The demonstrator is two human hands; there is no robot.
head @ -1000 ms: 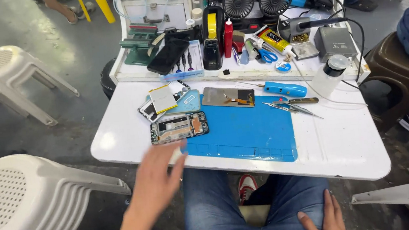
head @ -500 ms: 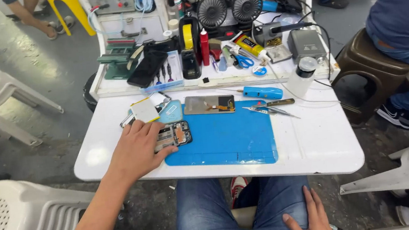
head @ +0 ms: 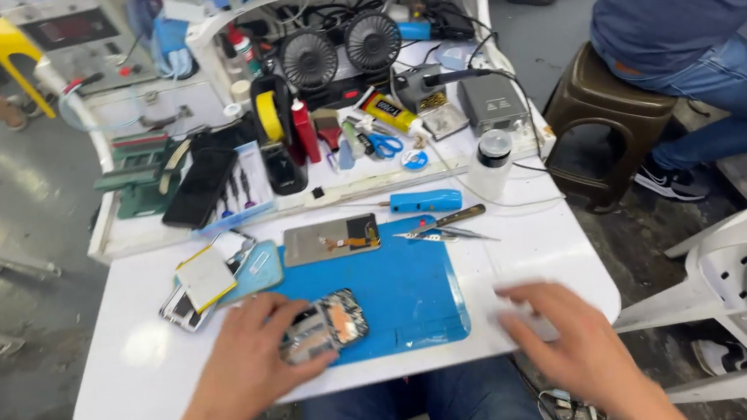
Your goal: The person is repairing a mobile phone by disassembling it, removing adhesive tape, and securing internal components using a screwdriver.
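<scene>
White tabletop: your left hand now grips the opened phone; right hand, newly raised, hovers open, empty.

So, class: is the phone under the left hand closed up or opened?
Opened: the phone shows exposed internal parts, lying on the blue mat.

left hand: gripping opened phone on blue mat
right hand: spread flat, table edge, 4 o'clock of mat
</scene>
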